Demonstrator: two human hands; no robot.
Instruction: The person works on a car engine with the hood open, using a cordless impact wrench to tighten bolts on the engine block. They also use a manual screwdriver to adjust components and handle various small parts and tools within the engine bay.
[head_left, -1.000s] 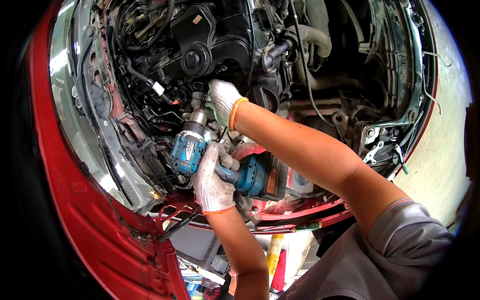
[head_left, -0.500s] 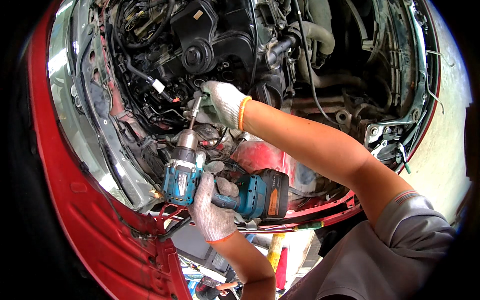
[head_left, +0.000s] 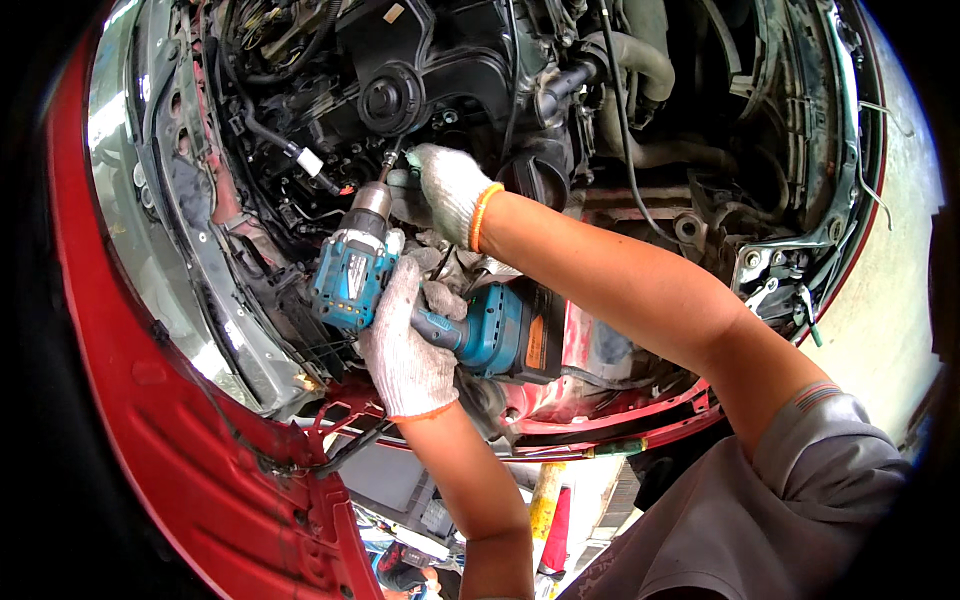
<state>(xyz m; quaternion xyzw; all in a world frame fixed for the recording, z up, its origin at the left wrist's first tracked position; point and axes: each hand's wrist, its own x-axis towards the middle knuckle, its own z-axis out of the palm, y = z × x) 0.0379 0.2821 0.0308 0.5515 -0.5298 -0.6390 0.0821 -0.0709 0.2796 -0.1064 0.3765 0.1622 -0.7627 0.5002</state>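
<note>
My left hand (head_left: pixel 408 350), in a white knit glove, is wrapped around the handle of a blue and black cordless drill (head_left: pixel 350 278). Its battery (head_left: pixel 541 337) points to the right. From the drill's silver nose a metal socket shaft (head_left: pixel 387 167) reaches up into the engine bay, just below a round black cap (head_left: pixel 390 98). My right hand (head_left: pixel 447 192), also gloved, has its fingers curled at the shaft, steadying it from the right side. The fastener at the shaft's tip is too small and shaded to make out.
The black engine (head_left: pixel 460 40) fills the top, with hoses and a grey pipe (head_left: pixel 645 65) to its right. A cable with a white sleeve (head_left: pixel 309 161) lies left of the drill. The red car body (head_left: pixel 150 420) curves along the left. A screwdriver (head_left: pixel 615 449) rests on the front edge.
The drill, with my left hand on it, has moved up and slightly left, deeper into the engine bay. My right hand stays close to the shaft and has shifted slightly.
</note>
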